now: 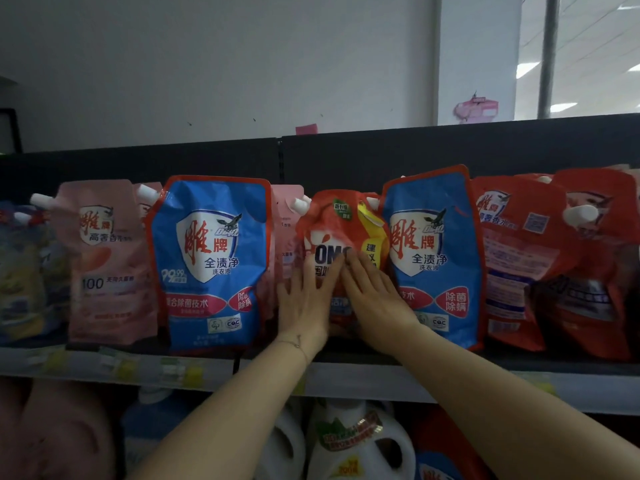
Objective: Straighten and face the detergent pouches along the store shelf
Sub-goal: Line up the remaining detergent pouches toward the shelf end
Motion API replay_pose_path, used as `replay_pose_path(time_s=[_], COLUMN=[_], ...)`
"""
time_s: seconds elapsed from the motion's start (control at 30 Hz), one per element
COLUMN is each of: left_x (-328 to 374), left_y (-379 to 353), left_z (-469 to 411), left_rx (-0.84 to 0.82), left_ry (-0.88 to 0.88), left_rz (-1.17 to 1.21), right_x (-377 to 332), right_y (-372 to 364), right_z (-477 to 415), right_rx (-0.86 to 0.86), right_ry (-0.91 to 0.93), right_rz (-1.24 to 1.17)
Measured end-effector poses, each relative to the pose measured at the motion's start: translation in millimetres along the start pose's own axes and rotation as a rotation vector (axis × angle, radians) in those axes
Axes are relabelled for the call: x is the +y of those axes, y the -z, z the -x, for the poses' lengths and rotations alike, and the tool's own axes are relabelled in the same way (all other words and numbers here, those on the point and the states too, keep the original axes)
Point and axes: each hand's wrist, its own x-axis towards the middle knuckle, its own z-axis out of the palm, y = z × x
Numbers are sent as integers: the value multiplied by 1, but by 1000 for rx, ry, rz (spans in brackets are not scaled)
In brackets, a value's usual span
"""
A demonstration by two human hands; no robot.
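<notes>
Step in hand: the red pouch [332,220] in the middle of the shelf [346,379] was being faced; this looked like one stop partway along the row.
Left hand [304,299]: lay flat on the lower front of the red pouch, fingers [325,271] straight and slightly apart, gripping nothing.
Right hand [374,296]: pressed flat beside the left one, fingers straight and close together, tips touching the left hand's.
Red pouch: stood between the left blue pouch [211,261] and the right blue pouch [433,258], touching the right one; its top was crumpled and sat lower than theirs.
Next move: probably smoothing the top and setting the front level with the blue pouches; the soft pouch would likely sag again unless propped by its neighbours.
Further work: the red pouches on the right [512,265] leaned and showed their backs, so they likely needed turning.
Writing, red pouch: "OMO", partly covered by fingers.
Writing, blue pouches: "雕牌", "全渍净", "洗衣液", "除菌除螨", "99.99".
Writing, pink pouch [104,261]: "雕牌" and "100"; the rest was blurred.
</notes>
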Motion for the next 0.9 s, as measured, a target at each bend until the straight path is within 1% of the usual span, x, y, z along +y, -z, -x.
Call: replay_pose_path(time_s=[0.1, 0.2, 0.33, 0.53, 0.63, 0.77, 0.9], left_x=[-14, -20, -19, -25, -29, -32, -33], left_y=[5, 0, -12, -29, -36, -38, -40], left_z=[-14, -24, -32, -46, -52, -58, -56], left_rx=[-70, -100, -94, -79, -69, -79, -40], left_ry=[-147, -242, -232, -221, -208, -212, -196], left_rz=[-214, -319, -316, -303, -277, -300, -290], right_x=[6, 7, 5, 1, 3, 3, -2], right_y=[0, 1, -5, -18, -23, -27, -29], right_z=[-9, -19, -32, -48, -54, -63, -65], right_rx=[-96, -151, -185, -156, -119, -107, -89], right_ry=[-74, -134, -201, -245, -238, -226, -245], right_rz=[-8, 11, 63, 93, 91, 129, 108])
